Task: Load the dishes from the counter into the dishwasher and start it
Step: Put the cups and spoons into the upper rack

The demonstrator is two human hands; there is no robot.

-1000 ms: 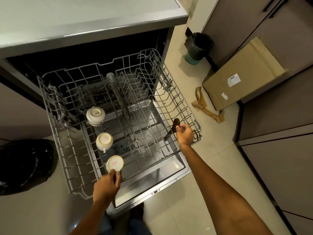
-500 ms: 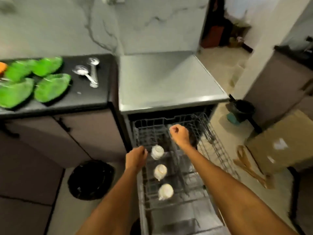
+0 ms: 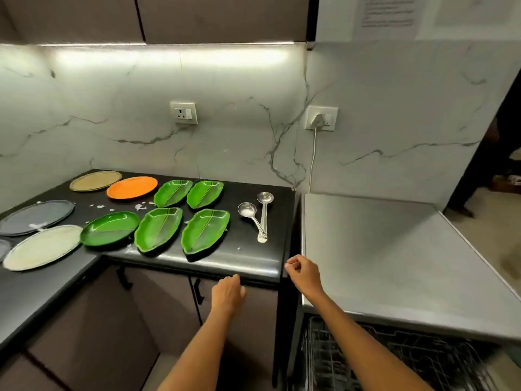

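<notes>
On the black counter [image 3: 248,258] lie several green leaf-shaped plates [image 3: 204,230], an orange plate [image 3: 132,187], a brass-coloured plate [image 3: 95,180], a grey plate [image 3: 35,217], a cream plate [image 3: 42,246] and two steel ladles [image 3: 258,214]. My left hand [image 3: 227,294] hangs below the counter's front edge, fingers loosely curled, holding nothing. My right hand [image 3: 304,273] hovers at the counter's right corner, fingers curled in, nothing in it. The dishwasher's pulled-out rack [image 3: 394,359] shows at the bottom right under the steel top [image 3: 380,249].
A marble backsplash carries two wall sockets [image 3: 183,112], one with a plug and white cord [image 3: 312,165]. White crumbs lie scattered among the plates. Brown cabinet doors with black handles [image 3: 198,290] sit below the counter. A doorway opens at the far right.
My view has swung up and left from the dishwasher rack to the counter. Both hands left the rack and cups and rose to the counter's front edge, holding nothing.
</notes>
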